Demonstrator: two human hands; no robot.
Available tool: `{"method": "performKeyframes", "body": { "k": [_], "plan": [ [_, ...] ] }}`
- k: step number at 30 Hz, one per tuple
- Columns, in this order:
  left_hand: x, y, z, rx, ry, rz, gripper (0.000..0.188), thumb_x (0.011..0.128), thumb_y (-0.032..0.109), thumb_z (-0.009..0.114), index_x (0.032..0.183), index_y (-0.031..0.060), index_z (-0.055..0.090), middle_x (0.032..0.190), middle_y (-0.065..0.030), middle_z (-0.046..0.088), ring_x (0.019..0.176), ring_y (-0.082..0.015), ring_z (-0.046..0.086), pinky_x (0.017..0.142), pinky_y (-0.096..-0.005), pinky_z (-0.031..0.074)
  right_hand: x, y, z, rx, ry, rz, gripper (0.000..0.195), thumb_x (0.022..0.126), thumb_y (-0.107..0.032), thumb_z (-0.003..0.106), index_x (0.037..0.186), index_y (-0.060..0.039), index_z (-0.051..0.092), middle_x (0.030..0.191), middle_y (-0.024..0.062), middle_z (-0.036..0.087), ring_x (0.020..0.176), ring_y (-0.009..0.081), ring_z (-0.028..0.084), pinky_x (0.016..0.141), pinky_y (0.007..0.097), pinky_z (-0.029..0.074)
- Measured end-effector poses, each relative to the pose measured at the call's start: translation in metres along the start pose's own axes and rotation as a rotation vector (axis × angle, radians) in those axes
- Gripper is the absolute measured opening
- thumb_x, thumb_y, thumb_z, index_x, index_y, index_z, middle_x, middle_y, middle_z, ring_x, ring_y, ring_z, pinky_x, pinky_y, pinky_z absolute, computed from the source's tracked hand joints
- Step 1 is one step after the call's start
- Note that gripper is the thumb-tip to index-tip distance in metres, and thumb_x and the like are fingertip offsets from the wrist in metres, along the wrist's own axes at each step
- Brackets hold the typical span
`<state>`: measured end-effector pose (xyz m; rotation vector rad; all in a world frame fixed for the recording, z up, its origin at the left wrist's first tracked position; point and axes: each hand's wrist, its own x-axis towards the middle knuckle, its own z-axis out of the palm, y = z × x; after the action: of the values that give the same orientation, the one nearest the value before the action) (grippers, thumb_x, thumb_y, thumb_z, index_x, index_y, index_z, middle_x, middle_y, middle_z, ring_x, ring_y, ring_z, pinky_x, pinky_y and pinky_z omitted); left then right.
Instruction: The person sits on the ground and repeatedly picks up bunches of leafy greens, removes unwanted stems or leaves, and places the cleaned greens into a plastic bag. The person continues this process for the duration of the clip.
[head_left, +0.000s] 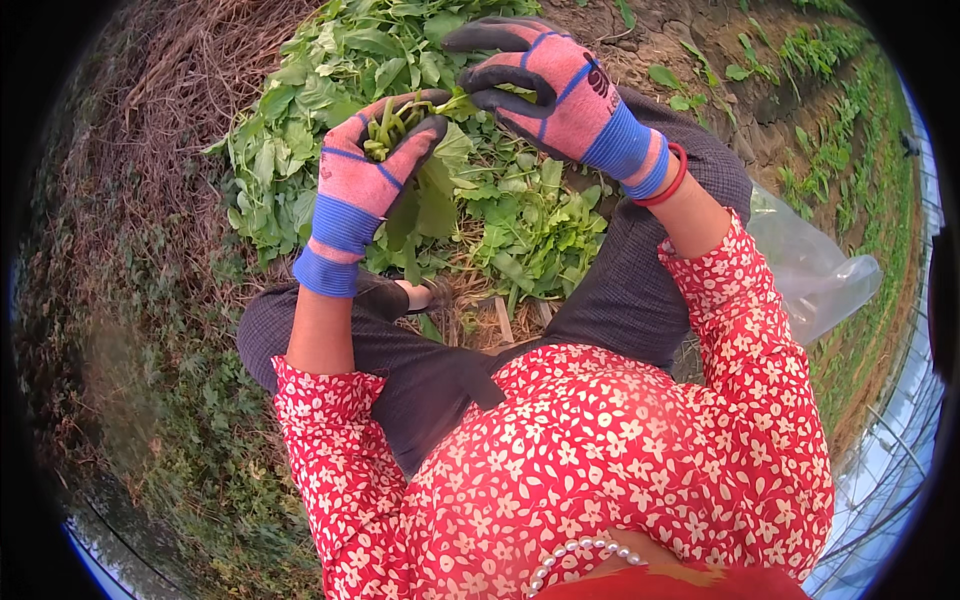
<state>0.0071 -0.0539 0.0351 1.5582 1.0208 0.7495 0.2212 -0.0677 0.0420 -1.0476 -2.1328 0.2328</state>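
My left hand (358, 169), in a pink and blue knit glove with dark coated fingers, is closed around a bunch of green stems (386, 133). Broad leaves (435, 202) of that bunch hang down below the palm. Just to the right, my right hand (559, 97) wears a matching glove. Its thumb and a finger pinch a yellow-green leafy stem (457, 103) at the top of the bunch, while its other fingers reach out to the left. Behind both hands lies a large heap of leafy greens (300, 112). A smaller pile of greens (544, 232) is between my knees.
Dry brown stalks (187, 82) and low weeds (202, 450) cover the left side. A clear plastic bag (806, 262) lies beside my right knee. Wooden slats (502, 319) show near my shoe (435, 296). Green plants (840, 127) grow in bare soil at the right.
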Motion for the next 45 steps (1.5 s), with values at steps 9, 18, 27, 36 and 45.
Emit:
{"method": "performKeyframes", "body": {
  "k": [9, 18, 27, 36, 45],
  "plan": [
    [0.001, -0.001, 0.001, 0.141, 0.034, 0.011, 0.031, 0.075, 0.010, 0.068, 0.104, 0.0000, 0.060, 0.086, -0.0062, 0.066, 0.078, -0.0078, 0.059, 0.072, -0.0233, 0.049, -0.004, 0.008, 0.002, 0.402, 0.045, 0.245, 0.012, 0.076, -0.016, 0.060, 0.083, -0.0071, 0.058, 0.112, 0.0126, 0.055, 0.089, 0.0166, 0.056, 0.079, 0.0326, 0.045],
    [-0.001, 0.007, -0.005, 0.054, -0.008, 0.074, 0.029, 0.076, 0.005, 0.065, 0.105, 0.0030, 0.062, 0.089, -0.0034, 0.066, 0.080, -0.0071, 0.059, 0.074, -0.0224, 0.047, -0.012, 0.034, -0.044, 0.518, 0.007, 0.491, 0.022, 0.080, -0.016, 0.061, 0.093, 0.0012, 0.056, 0.109, 0.0096, 0.057, 0.083, 0.0124, 0.056, 0.073, 0.0260, 0.046],
    [-0.003, 0.004, -0.004, 0.041, -0.030, 0.056, 0.029, 0.076, 0.006, 0.066, 0.105, 0.0028, 0.062, 0.088, -0.0025, 0.065, 0.079, -0.0060, 0.057, 0.073, -0.0219, 0.047, -0.017, 0.027, 0.000, 0.367, -0.018, 0.017, 0.047, 0.079, -0.020, 0.066, 0.121, -0.0050, 0.050, 0.112, 0.0107, 0.057, 0.099, 0.0191, 0.056, 0.086, 0.0318, 0.045],
    [-0.007, 0.010, -0.032, -0.058, 0.097, -0.051, 0.041, 0.075, 0.006, 0.067, 0.113, -0.0004, 0.054, 0.091, -0.0083, 0.064, 0.079, -0.0103, 0.060, 0.073, -0.0229, 0.050, -0.028, 0.046, 0.006, 0.696, -0.154, 0.449, 0.033, 0.082, -0.023, 0.060, 0.108, -0.0026, 0.058, 0.095, 0.0098, 0.065, 0.088, 0.0171, 0.061, 0.079, 0.0305, 0.048],
    [-0.001, -0.015, -0.151, 0.251, 0.368, -0.166, 0.031, 0.077, 0.008, 0.066, 0.106, -0.0025, 0.059, 0.092, -0.0083, 0.064, 0.078, -0.0130, 0.061, 0.070, -0.0242, 0.050, -0.021, 0.041, -0.017, 0.847, -0.306, 0.399, 0.037, 0.088, -0.029, 0.053, 0.110, 0.0006, 0.058, 0.101, 0.0088, 0.063, 0.093, 0.0158, 0.058, 0.087, 0.0302, 0.044]
  ]
}}
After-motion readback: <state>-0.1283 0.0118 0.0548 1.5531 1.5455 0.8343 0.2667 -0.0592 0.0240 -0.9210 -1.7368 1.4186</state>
